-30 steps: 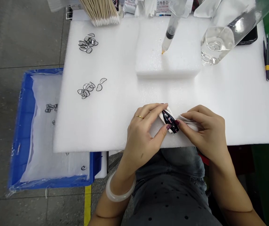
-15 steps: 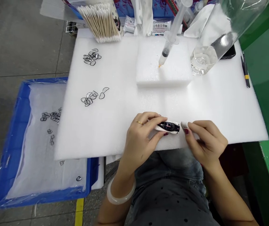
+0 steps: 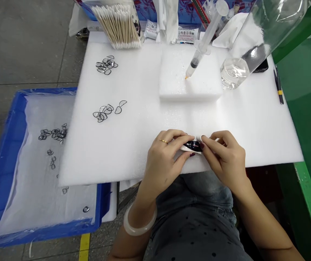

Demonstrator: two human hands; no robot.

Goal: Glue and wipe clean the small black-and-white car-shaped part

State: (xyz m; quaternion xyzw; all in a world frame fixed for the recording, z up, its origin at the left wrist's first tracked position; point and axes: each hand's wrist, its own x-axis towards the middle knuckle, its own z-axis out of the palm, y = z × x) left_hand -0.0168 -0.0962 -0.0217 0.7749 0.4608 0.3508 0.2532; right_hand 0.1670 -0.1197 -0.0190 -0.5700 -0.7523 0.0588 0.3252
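Near the front edge of the white foam board (image 3: 109, 152), my left hand (image 3: 165, 159) grips a small white toy car (image 3: 193, 146) with a glossy black top. Its thumb and fingers clamp the car's left end from both sides. My right hand (image 3: 224, 156) pinches a small white wad (image 3: 198, 138), perhaps cloth or tissue, against the car's far side. The right fingers cover the car's right end. Beyond the hands, a syringe (image 3: 199, 54) stands tip down, leaning, in a white foam block (image 3: 190, 90).
Thin black-rimmed clear pieces lie in two groups (image 3: 106, 65) on the board's left. More are in a paper-lined blue tray (image 3: 102, 206) at lower left. Cotton swabs (image 3: 117, 29), a clear vessel with liquid (image 3: 234, 72) and tweezers (image 3: 279, 87) line the back and right.
My right hand has moved left, bringing the white wad from beside the car onto its far side. My left hand keeps its hold. The view has shifted slightly.
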